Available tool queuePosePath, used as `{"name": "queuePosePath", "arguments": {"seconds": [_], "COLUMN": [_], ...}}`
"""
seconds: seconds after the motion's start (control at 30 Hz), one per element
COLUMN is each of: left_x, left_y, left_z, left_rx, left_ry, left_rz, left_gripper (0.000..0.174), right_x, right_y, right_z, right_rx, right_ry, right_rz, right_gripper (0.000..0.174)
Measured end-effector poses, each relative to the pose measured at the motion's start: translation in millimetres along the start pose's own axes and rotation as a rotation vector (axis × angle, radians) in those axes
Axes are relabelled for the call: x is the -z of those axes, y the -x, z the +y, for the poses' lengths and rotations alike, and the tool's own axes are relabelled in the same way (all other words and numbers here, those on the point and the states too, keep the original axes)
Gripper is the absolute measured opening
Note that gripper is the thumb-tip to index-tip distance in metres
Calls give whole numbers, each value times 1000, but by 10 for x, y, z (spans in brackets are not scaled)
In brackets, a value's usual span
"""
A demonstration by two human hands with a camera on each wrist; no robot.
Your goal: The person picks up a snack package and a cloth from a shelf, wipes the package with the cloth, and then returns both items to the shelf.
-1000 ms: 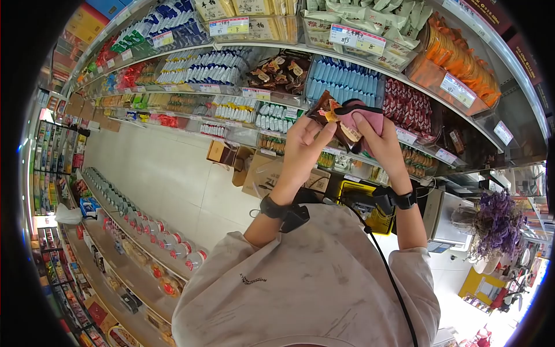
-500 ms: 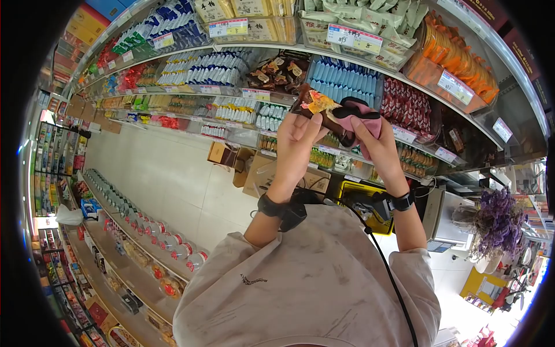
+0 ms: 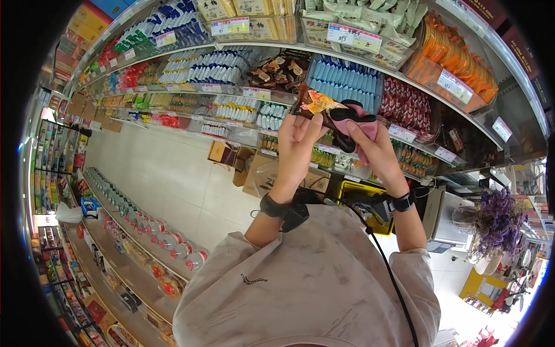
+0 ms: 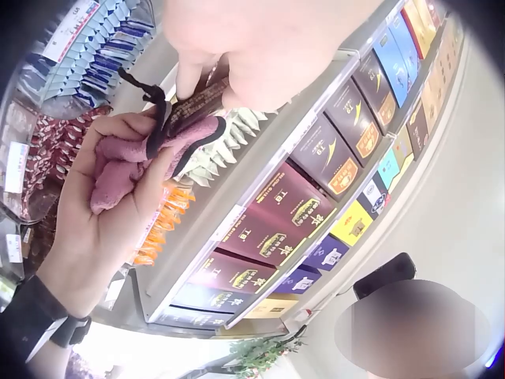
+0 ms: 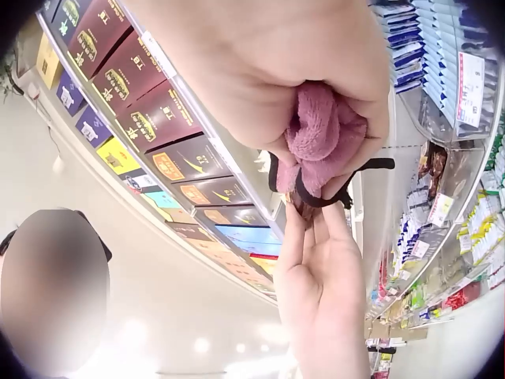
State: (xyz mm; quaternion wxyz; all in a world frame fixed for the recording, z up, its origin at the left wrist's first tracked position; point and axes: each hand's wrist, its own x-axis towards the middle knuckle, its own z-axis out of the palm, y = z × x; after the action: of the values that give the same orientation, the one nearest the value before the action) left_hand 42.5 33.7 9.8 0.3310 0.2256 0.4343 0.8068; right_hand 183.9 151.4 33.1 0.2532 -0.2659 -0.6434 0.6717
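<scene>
A brown snack packet (image 3: 315, 104) with an orange picture is held up in front of the shelves. My left hand (image 3: 298, 136) pinches its left end between thumb and fingers. My right hand (image 3: 376, 147) grips a pink cloth (image 3: 361, 118) with black trim and presses it against the packet's right end. In the left wrist view the packet (image 4: 193, 103) sticks out under my left hand (image 4: 260, 47), with the cloth (image 4: 118, 158) bunched in my right hand (image 4: 102, 229). In the right wrist view the cloth (image 5: 319, 134) covers most of the packet (image 5: 304, 212).
Shelves (image 3: 347, 55) full of packaged snacks with price tags stand right behind the hands. A yellow basket (image 3: 361, 202) and cardboard boxes (image 3: 260, 173) sit on the floor below. A lower shelf with bottles (image 3: 144, 231) runs along the left, across a tiled aisle. Purple flowers (image 3: 491, 222) are at the right.
Both hands have risen a little with the packet. The packet has turned flatter and shifted left, and the cloth has slid along its right end.
</scene>
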Motion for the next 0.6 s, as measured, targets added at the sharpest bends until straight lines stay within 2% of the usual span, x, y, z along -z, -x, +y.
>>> {"name": "queuePosePath", "arguments": {"seconds": [0.07,0.13,0.17,0.27,0.33,0.37,0.43,0.5,0.53,0.6], "left_x": [-41,-7,-3,-123,-200,-209,-183,-103,-73,-128], "left_y": [5,-13,-21,-16,32,29,-4,-73,-86,-63], "left_z": [18,60,72,123,36,30,-19,-137,-171,-184], "left_rx": [-31,-121,-166,-111,-123,-126,-149,-407,-531,-403], "left_ry": [19,-135,-211,-88,-58,-95,-183,-609,-825,-628], "left_rz": [19,-6,-19,-99,-70,-88,-112,-85,-65,-36], "left_gripper": [33,36,37,42,45,46,46,46,46,45], "right_x": [22,128,183,209,-60,-81,-34,39,31,-29], "right_y": [-24,-75,-85,-17,39,60,37,-66,-67,-40], "right_z": [-13,-68,-70,-230,-129,-175,-129,99,121,90], "right_rx": [51,84,160,61,321,141,31,164,170,182], "right_ry": [19,-4,87,164,154,93,90,207,150,36], "right_rz": [89,221,302,-2,-65,-98,-117,-101,-73,-11], "right_gripper": [33,32,32,32,32,34,38,42,42,43]}}
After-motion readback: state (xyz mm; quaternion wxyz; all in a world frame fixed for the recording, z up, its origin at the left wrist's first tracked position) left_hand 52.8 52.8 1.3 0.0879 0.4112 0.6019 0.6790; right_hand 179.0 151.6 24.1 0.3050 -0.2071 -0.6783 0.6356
